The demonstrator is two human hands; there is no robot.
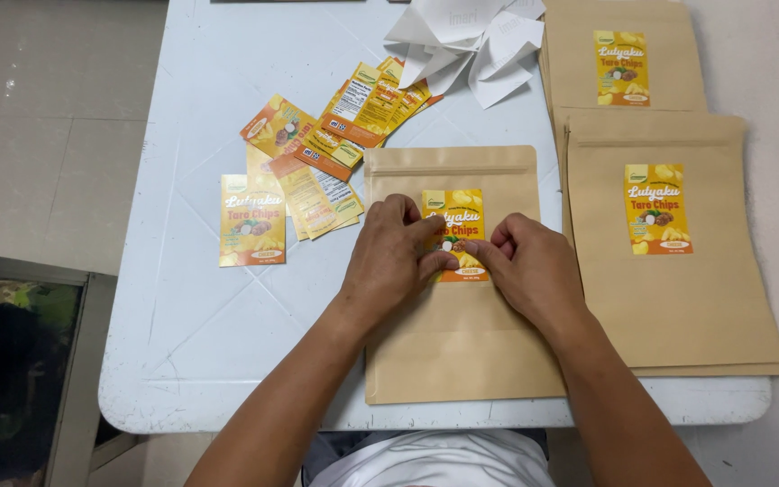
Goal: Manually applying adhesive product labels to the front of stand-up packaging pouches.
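White table (pixel 200 298): loose labels (pixel 317 171) beside pouch (pixel 462 343).

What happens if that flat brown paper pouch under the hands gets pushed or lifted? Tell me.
The flat brown paper pouch lies thin and flat, so it is probably empty and light. On the smooth white table it would likely slide rather than tip. Lifted by one corner, it may bend somewhat, as the left hand and right hand press it.
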